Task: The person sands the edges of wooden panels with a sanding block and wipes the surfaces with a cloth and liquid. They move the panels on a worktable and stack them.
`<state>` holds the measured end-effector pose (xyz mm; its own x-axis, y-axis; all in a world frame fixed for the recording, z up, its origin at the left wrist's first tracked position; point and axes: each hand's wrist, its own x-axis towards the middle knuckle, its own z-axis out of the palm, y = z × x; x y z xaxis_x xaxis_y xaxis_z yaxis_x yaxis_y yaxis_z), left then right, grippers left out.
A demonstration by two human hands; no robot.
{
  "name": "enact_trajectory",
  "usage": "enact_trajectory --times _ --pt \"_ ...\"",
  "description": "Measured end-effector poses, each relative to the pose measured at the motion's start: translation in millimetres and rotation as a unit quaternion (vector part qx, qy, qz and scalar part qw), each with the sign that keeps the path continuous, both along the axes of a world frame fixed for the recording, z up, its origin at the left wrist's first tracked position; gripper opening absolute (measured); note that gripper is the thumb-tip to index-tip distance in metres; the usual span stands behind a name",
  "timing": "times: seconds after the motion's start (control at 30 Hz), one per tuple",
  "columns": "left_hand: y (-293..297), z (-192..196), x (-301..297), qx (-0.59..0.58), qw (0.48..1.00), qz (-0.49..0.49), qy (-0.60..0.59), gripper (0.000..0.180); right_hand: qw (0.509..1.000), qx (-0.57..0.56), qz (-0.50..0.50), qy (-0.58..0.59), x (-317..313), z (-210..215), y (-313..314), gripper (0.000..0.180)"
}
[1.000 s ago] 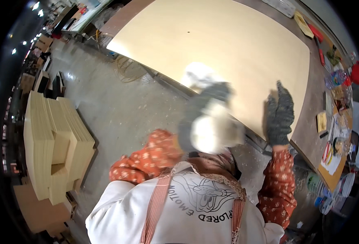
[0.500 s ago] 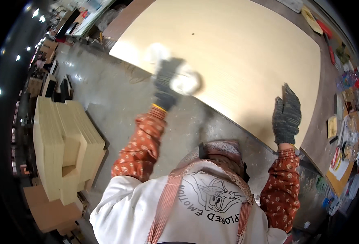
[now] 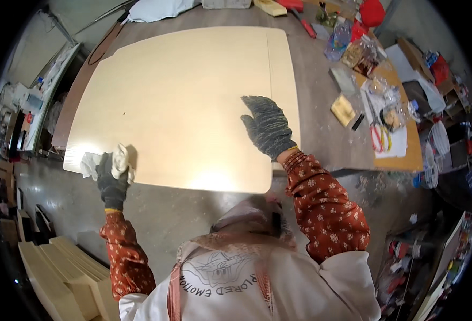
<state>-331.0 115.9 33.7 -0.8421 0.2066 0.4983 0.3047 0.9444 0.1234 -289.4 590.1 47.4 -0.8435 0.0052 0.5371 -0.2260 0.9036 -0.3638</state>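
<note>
A large pale wood-grain panel with rounded corners lies flat on the workbench. At its near left corner my left hand, in a dark grey knit glove, is closed on a crumpled white rag. The rag bulges out on both sides of the fingers and rests against the panel's near edge. My right hand, gloved the same way, lies on the right part of the panel. Its fingers are stretched out, the thumb apart, and it holds nothing.
The brown workbench extends right of the panel. There stand plastic bottles, a yellow block, scissors and a red-handled tool. White cloth lies at the back. Stacked pale boards stand on the floor at lower left.
My view has turned toward the right. My left hand has slid the rag left along the panel's near edge to the corner. The right hand still lies on the panel's right part.
</note>
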Motion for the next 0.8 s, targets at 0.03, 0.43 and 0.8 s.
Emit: enact_trajectory --times 0.03,0.43,0.8 --pt "26 6 16 0.025 1.000 -0.005 -0.017 0.060 1.000 -0.002 0.008 0.014 -8 2 16 0.040" --pt "268 29 123 0.141 0.985 -0.100 0.002 0.049 0.943 0.088 -0.308 -0.088 -168 -7 362 0.072" --pt "198 1 151 0.106 0.971 0.172 -0.127 0.041 0.956 0.055 -0.257 -0.134 -262 -10 395 0.061"
